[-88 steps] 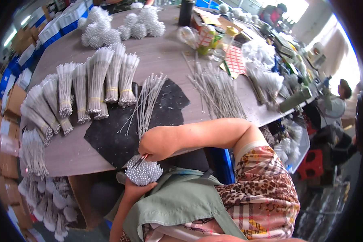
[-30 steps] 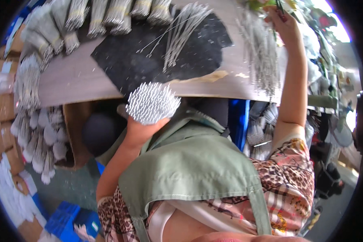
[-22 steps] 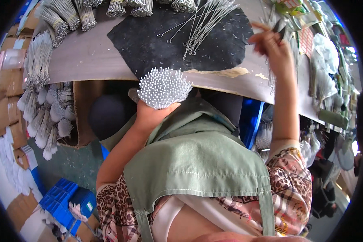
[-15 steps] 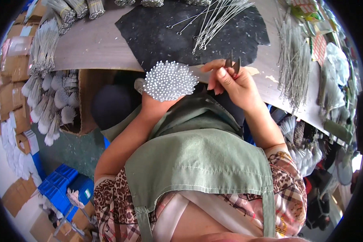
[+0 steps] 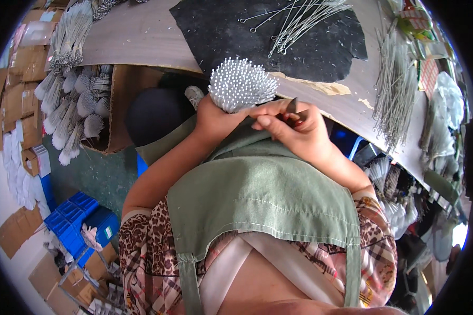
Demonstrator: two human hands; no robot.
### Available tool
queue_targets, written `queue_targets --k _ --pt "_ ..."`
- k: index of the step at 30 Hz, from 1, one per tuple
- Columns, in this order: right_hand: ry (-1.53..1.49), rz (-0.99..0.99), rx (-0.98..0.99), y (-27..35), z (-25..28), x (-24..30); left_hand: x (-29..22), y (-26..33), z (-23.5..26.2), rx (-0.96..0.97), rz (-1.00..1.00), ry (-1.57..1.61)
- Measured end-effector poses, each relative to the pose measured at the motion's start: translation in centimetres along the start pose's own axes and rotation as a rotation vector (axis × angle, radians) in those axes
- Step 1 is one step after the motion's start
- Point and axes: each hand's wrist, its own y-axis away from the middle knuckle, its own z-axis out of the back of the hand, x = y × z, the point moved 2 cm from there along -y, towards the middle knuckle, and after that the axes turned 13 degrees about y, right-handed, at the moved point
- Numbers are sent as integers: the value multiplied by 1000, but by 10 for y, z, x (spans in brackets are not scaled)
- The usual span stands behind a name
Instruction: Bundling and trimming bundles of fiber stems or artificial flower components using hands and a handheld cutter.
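My left hand (image 5: pixel 219 118) is wrapped round a thick bundle of thin wire rods (image 5: pixel 240 86), its many pale tips facing up in a rounded dome. Close beside it, my right hand (image 5: pixel 306 134) has dark-bladed cutters (image 5: pixel 292 106) with a bit of red at the handle tucked in the palm. The right thumb and forefinger are pinched near the base of the bundle, by the left fingers. Whether something thin lies in that pinch is too small to tell. Ahead, loose looped wire rods (image 5: pixel 299 29) rest on a black mat (image 5: pixel 320 63).
A table (image 5: pixel 136 44) curves across the far side. Tied wire bundles (image 5: pixel 71 34) stand at its left, above a cardboard box (image 5: pixel 122 113) and more pale bundles (image 5: pixel 84 105). Long wires (image 5: pixel 391 94) lie at the right. Blue crates (image 5: pixel 76 220) sit on the floor, lower left.
The right hand has come in from the right to beside the left hand and bundle. The bundle has tilted a little. The whole view has shifted.
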Motion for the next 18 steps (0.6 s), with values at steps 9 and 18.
queue_targets --k 9,18 --pt "294 48 -231 -5 -4 -3 -14 7 -5 -155 -116 -499" --pt "598 283 -342 -4 -4 9 -25 13 -11 -198 -120 -672"
